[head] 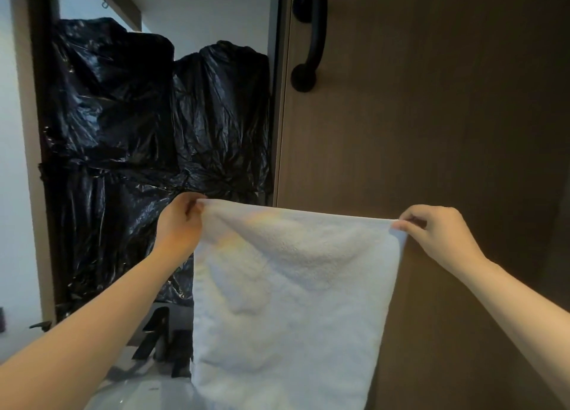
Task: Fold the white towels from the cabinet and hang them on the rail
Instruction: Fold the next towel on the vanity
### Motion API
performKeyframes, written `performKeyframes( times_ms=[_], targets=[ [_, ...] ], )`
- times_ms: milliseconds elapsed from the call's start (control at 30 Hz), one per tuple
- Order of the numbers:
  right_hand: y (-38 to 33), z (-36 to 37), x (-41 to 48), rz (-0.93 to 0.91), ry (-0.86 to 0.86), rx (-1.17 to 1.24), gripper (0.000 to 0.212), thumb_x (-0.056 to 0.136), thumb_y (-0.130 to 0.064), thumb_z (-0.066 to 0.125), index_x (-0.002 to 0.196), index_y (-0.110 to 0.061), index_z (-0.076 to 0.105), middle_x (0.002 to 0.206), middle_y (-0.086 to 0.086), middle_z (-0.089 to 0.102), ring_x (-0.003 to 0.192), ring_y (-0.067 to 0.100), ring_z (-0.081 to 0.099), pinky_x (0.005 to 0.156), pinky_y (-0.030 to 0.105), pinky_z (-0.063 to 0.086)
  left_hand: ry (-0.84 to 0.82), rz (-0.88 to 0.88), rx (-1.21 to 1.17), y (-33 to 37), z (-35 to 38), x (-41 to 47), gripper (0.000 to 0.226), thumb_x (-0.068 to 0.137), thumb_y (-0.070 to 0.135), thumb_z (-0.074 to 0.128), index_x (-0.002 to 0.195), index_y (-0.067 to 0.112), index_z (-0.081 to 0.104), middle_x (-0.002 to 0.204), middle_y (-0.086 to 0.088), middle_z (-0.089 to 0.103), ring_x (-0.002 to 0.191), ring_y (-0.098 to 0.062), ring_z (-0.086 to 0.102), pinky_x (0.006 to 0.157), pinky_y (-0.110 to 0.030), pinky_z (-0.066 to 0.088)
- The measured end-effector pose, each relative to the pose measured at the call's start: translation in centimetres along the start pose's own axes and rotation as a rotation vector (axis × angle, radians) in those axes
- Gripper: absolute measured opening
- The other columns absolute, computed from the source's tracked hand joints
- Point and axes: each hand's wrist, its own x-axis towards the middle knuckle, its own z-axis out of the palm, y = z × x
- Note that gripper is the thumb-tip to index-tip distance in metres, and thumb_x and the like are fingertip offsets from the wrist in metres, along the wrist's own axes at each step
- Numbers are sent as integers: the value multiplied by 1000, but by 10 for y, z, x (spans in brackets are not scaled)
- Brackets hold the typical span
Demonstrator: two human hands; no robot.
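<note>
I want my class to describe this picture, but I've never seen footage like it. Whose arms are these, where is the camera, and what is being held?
There is no machine here. A person wears a wide-angle camera on the head, so you look forward and down along their own arms. The left hand and the right hand each pinch a top corner of a white towel, which hangs spread between them. Behind it on the left is crumpled black plastic. On the right is a brown wooden door with a black handle. Low down on the left, a black tap stands by a white basin.
</note>
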Motion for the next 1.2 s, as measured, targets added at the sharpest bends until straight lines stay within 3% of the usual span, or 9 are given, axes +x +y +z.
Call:
performKeyframes(
  times_ms=[133, 233, 333, 500, 600, 733, 933, 1100, 1200],
  targets=[
    [2, 7, -2, 84, 93, 210, 12, 85, -28, 73, 75, -27, 67, 78, -11, 65, 76, 9, 62, 63, 20, 48, 15, 20, 12, -5, -1, 1, 24, 100, 16, 45, 116, 14, 63, 100, 1, 63, 89, -14, 54, 73, -23, 37],
    [2, 14, -3, 85, 82, 191, 5, 88, -29, 71, 88, -28, 66, 85, -12, 65, 79, 6, 61, 64, 17, 46, 7, 9, -5, -8, 1, -1, 24, 100, 17, 45, 117, 15, 63, 98, 4, 61, 89, -14, 54, 67, -19, 36],
    [6, 20, -7, 72, -21, 80, 4, 90, -29, 67, 92, -27, 70, 84, -13, 66, 79, 4, 61, 63, 14, 44, -15, -24, -36, -8, 4, -6, 23, 100, 18, 45, 116, 16, 62, 99, 4, 62, 90, -13, 54, 66, -17, 35],
    [6, 29, -17, 207, -352, -138, 17, 87, -36, 71, 92, -20, 67, 85, -4, 67, 78, 11, 63, 71, 30, 54, -94, -54, -178, 9, 6, -36, 13, 92, 22, 60, 101, 29, 67, 88, 10, 70, 80, 2, 62, 68, -14, 44],
    [-10, 40, -33, 153, -372, -16, 24, 86, -39, 71, 104, -24, 66, 95, -6, 68, 88, 11, 63, 76, 26, 50, -190, 3, -156, 23, 19, -69, 14, 87, 21, 67, 87, 35, 66, 83, 16, 67, 76, 9, 59, 62, -7, 38],
    [-51, 60, -66, 68, -428, 255, 15, 90, -38, 66, 103, -31, 67, 80, -17, 68, 69, -1, 64, 58, 8, 44, -315, -9, -209, 28, 45, -116, 14, 82, 19, 71, 76, 32, 70, 79, 22, 68, 79, 4, 62, 66, -8, 43],
    [-78, 88, -120, 156, -478, 562, 30, 96, -28, 60, 125, -33, 59, 101, -11, 68, 62, 10, 67, 58, 17, 52, -417, -58, -322, 24, 61, -163, 11, 81, 18, 76, 79, 28, 71, 69, 12, 69, 72, -4, 66, 69, -21, 51],
    [-79, 102, -145, 205, -475, 665, 11, 95, -24, 61, 99, -26, 71, 71, -14, 65, 54, 6, 60, 56, 17, 48, -421, -74, -336, 27, 62, -185, 13, 81, 21, 76, 82, 33, 71, 77, 14, 71, 75, -3, 66, 68, -16, 53],
    [-78, 105, -155, 198, -414, 677, 17, 96, -20, 59, 83, -27, 68, 62, -10, 62, 55, 8, 58, 58, 19, 48, -489, -163, -425, 27, 59, -195, 18, 81, 21, 77, 91, 31, 67, 76, 9, 72, 72, -4, 67, 66, -17, 52]
  ],
)
